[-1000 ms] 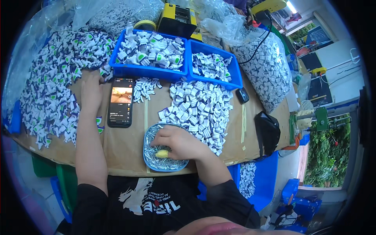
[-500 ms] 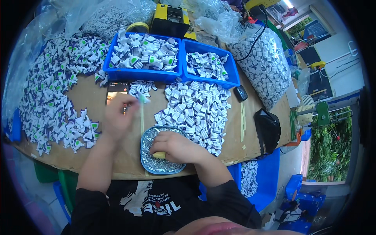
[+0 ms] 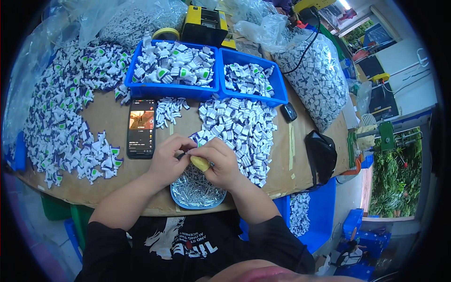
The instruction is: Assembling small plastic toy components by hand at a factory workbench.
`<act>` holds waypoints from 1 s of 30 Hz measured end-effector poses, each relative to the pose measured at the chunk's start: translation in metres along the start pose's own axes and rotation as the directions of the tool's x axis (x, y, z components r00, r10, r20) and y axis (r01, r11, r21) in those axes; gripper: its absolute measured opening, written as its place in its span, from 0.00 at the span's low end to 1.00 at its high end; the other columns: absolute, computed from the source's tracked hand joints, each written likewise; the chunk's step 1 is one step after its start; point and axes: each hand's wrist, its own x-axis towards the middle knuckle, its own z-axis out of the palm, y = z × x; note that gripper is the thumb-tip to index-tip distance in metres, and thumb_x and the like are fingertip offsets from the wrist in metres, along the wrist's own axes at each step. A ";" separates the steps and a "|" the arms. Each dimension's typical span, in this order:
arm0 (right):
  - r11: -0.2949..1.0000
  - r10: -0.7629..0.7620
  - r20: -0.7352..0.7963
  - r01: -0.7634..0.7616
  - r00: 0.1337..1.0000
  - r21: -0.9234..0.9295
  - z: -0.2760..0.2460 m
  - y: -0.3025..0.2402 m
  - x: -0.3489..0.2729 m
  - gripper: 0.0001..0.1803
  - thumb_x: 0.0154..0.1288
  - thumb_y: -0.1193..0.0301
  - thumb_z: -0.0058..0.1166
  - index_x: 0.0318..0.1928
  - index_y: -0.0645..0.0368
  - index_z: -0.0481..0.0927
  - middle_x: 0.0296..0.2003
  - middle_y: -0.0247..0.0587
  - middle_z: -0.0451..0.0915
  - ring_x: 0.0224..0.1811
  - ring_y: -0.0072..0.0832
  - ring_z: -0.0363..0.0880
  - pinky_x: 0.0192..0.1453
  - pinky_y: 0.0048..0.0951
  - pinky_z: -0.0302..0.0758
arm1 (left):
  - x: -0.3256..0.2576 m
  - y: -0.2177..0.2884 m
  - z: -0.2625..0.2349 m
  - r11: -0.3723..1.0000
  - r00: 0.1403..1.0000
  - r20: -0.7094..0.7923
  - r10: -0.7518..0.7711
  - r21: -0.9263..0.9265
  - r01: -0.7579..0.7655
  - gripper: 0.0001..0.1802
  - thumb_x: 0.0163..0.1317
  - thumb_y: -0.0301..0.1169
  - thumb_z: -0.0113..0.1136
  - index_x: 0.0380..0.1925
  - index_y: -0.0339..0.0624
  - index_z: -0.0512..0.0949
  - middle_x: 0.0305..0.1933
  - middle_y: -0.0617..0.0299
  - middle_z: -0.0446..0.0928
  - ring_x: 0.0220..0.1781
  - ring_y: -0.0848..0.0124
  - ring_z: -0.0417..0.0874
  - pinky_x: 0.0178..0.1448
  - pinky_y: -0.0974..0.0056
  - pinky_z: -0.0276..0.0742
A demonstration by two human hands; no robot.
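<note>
Two bare hands meet above the near edge of a brown-covered table (image 3: pixel 277 185), around its middle. The left hand (image 3: pixel 167 160) is pinched on a small dark piece (image 3: pixel 181 155), only a sliver of which shows. The right hand (image 3: pixel 221 162) has its fingertips together against the left's; whatever they grip is hidden, so I cannot tell what it is. A yellow piece (image 3: pixel 200 163), perhaps a finger cover, shows at the right thumb. Below sits a blue tray (image 3: pixel 197 207) of silvery metal pins (image 3: pixel 197 188), by the near edge. Loose white pieces (image 3: pixel 239 136) spread beyond the right hand; a phone (image 3: pixel 141 129) lies beyond the left. The step in hand appears to be fitting a pin into the piece; the next move probably calls for careful alignment and a firm push.
</note>
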 end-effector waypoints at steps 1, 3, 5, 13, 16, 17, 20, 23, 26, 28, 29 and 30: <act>1.000 -0.001 0.000 0.001 1.000 0.002 0.000 0.000 0.001 0.19 0.44 0.84 0.60 0.41 0.58 0.82 0.30 0.39 0.79 0.32 0.34 0.77 0.35 0.30 0.73 | 0.000 0.001 -0.001 0.999 0.999 -0.013 -0.049 -0.012 0.049 0.11 0.49 0.19 0.61 0.35 0.36 0.79 0.34 0.57 0.78 0.36 0.67 0.82 0.41 0.67 0.76; 0.998 0.004 0.047 -0.001 0.999 -0.066 0.000 0.000 0.002 0.21 0.45 0.84 0.59 0.44 0.57 0.81 0.30 0.39 0.77 0.31 0.35 0.76 0.34 0.31 0.72 | 0.000 0.000 -0.001 0.998 0.998 -0.025 -0.060 -0.009 0.059 0.11 0.49 0.18 0.61 0.35 0.36 0.79 0.35 0.57 0.78 0.37 0.68 0.81 0.42 0.68 0.76; 0.994 0.013 0.080 -0.005 0.997 -0.107 0.001 0.001 0.002 0.22 0.45 0.84 0.58 0.45 0.57 0.81 0.30 0.39 0.78 0.31 0.35 0.76 0.34 0.32 0.73 | 0.001 -0.004 -0.001 0.998 0.997 -0.035 -0.069 -0.005 0.069 0.11 0.50 0.18 0.60 0.36 0.35 0.78 0.36 0.56 0.78 0.37 0.69 0.81 0.42 0.68 0.77; 0.992 0.117 0.012 -0.117 0.993 -0.041 0.000 0.001 -0.005 0.18 0.49 0.81 0.58 0.44 0.58 0.80 0.34 0.44 0.80 0.33 0.39 0.81 0.35 0.34 0.77 | 0.004 -0.015 -0.003 0.996 0.996 -0.087 -0.024 -0.088 0.016 0.10 0.54 0.22 0.64 0.38 0.36 0.80 0.36 0.57 0.79 0.36 0.68 0.83 0.40 0.68 0.78; 0.993 0.109 -0.116 -0.104 0.987 0.051 0.001 0.001 -0.002 0.15 0.52 0.80 0.60 0.43 0.59 0.81 0.36 0.45 0.81 0.32 0.38 0.83 0.35 0.32 0.79 | 0.005 -0.013 -0.002 0.993 0.996 -0.076 -0.037 -0.110 0.028 0.10 0.54 0.21 0.64 0.38 0.36 0.80 0.36 0.57 0.80 0.37 0.68 0.83 0.39 0.68 0.78; 0.997 0.078 -0.125 -0.075 0.989 0.028 0.002 0.003 -0.002 0.13 0.53 0.79 0.61 0.42 0.59 0.81 0.36 0.44 0.82 0.34 0.35 0.83 0.36 0.29 0.79 | 0.005 -0.011 -0.003 0.993 0.997 -0.075 -0.036 -0.111 0.028 0.10 0.54 0.21 0.64 0.38 0.36 0.80 0.36 0.57 0.80 0.37 0.68 0.83 0.39 0.68 0.78; 0.998 0.064 -0.122 -0.064 0.991 0.002 0.004 0.004 -0.003 0.12 0.54 0.79 0.63 0.40 0.60 0.82 0.36 0.44 0.83 0.35 0.32 0.84 0.38 0.27 0.79 | 0.004 -0.008 -0.004 0.998 0.999 -0.030 0.032 -0.044 -0.033 0.10 0.54 0.22 0.64 0.38 0.36 0.80 0.35 0.57 0.80 0.37 0.69 0.83 0.39 0.68 0.78; 0.997 0.080 -0.104 -0.081 0.991 -0.007 0.005 0.004 -0.004 0.11 0.53 0.80 0.63 0.39 0.61 0.81 0.36 0.45 0.82 0.36 0.34 0.84 0.38 0.27 0.79 | 0.003 -0.008 -0.005 0.998 0.999 -0.043 0.017 -0.055 -0.019 0.10 0.54 0.22 0.64 0.37 0.36 0.81 0.35 0.56 0.80 0.36 0.68 0.83 0.39 0.68 0.78; 0.995 0.101 -0.112 -0.102 0.989 -0.001 0.007 0.003 -0.006 0.11 0.52 0.80 0.63 0.38 0.61 0.81 0.36 0.45 0.82 0.36 0.35 0.84 0.38 0.28 0.79 | 0.001 -0.011 -0.005 0.996 0.999 -0.051 -0.004 -0.090 -0.001 0.10 0.54 0.22 0.64 0.37 0.36 0.81 0.35 0.57 0.80 0.36 0.68 0.83 0.40 0.67 0.78; 0.992 0.127 -0.123 -0.126 0.984 0.017 0.009 0.003 -0.007 0.10 0.52 0.81 0.63 0.37 0.60 0.80 0.36 0.45 0.82 0.35 0.36 0.84 0.38 0.28 0.79 | 0.000 -0.010 -0.006 0.996 0.998 -0.058 -0.018 -0.088 0.013 0.09 0.54 0.22 0.65 0.37 0.36 0.81 0.35 0.57 0.81 0.36 0.67 0.83 0.41 0.66 0.77; 0.993 0.121 -0.125 -0.121 0.985 0.005 0.009 0.004 -0.006 0.11 0.51 0.81 0.63 0.37 0.60 0.80 0.35 0.44 0.82 0.35 0.36 0.83 0.37 0.29 0.78 | 0.000 -0.010 -0.007 0.996 0.998 -0.058 -0.025 -0.087 0.020 0.09 0.54 0.22 0.65 0.37 0.36 0.81 0.35 0.57 0.81 0.36 0.67 0.83 0.41 0.66 0.77; 0.993 0.116 -0.125 -0.117 0.985 -0.005 0.010 0.005 -0.006 0.11 0.51 0.81 0.63 0.36 0.60 0.80 0.35 0.44 0.82 0.34 0.36 0.83 0.37 0.30 0.78 | 0.001 -0.010 -0.007 0.998 0.998 -0.059 -0.010 -0.067 0.006 0.09 0.54 0.22 0.65 0.36 0.36 0.81 0.35 0.56 0.81 0.36 0.67 0.83 0.41 0.66 0.77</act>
